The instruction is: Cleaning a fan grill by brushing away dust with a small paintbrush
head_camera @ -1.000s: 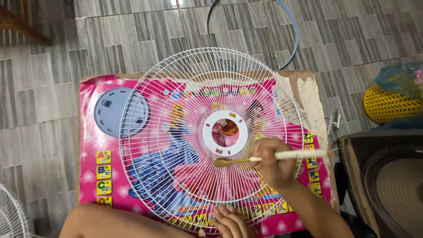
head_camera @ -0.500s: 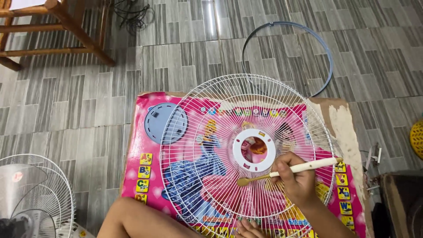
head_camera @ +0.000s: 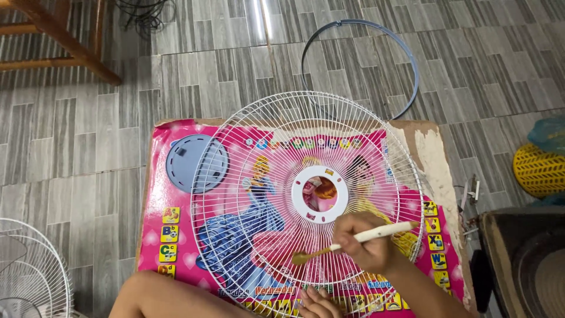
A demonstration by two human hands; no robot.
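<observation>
Your right hand [head_camera: 366, 244] is clamped on the cream handle of a small brush [head_camera: 353, 239], pencil-style. The brush head sits on the wires of the white fan guard [head_camera: 306, 200], low and just left of your knuckles. The guard lies dished-side up on a pink picture mat [head_camera: 154, 194]; its white hub ring [head_camera: 319, 194] is near the brush, up and left, not touching it.

Your left hand [head_camera: 315, 306] is at the bottom edge of the view, fingers on the guard's near rim. It's half cut off, so I can't tell if it grips or just presses.

How I'd run this pass:
1. Stroke along the wires, hub to rim, not across them. Crossing snags the bristles.
2. Keep the handle low, as it is now, so the bristles reach between wires.
3. Keep the left hand's weight on the rim; the guard likely rocks on its dish.
4. Turn the guard rather than reaching across it.

Nearby: a grey round cap [head_camera: 187, 164] under the guard's left edge, a blue ring [head_camera: 406, 59] on the tiles beyond, and a 2nd guard [head_camera: 29, 265] far left.
</observation>
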